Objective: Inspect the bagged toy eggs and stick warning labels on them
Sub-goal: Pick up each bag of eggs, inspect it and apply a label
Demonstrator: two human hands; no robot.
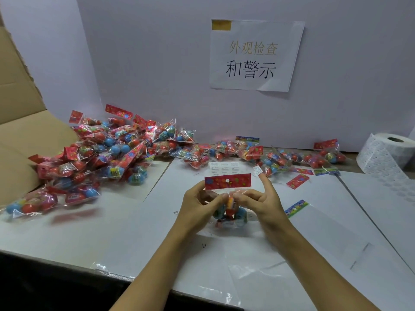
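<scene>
A clear bag of toy eggs (231, 212) with a red card header (228, 181) is held upright over the middle of the table. My left hand (199, 205) pinches the bag just under the header on the left. My right hand (258, 198) grips it on the right, and a small white warning label (256, 170) sticks to that hand's raised index fingertip. A short strip of warning labels (224, 169) lies flat just behind the header.
A large heap of bagged eggs (107, 153) fills the table's left, beside an open cardboard box (20, 135). More bags (280, 158) line the back wall. A roll of labels (388, 153) stands at the far right. White sheets (112, 232) cover the table.
</scene>
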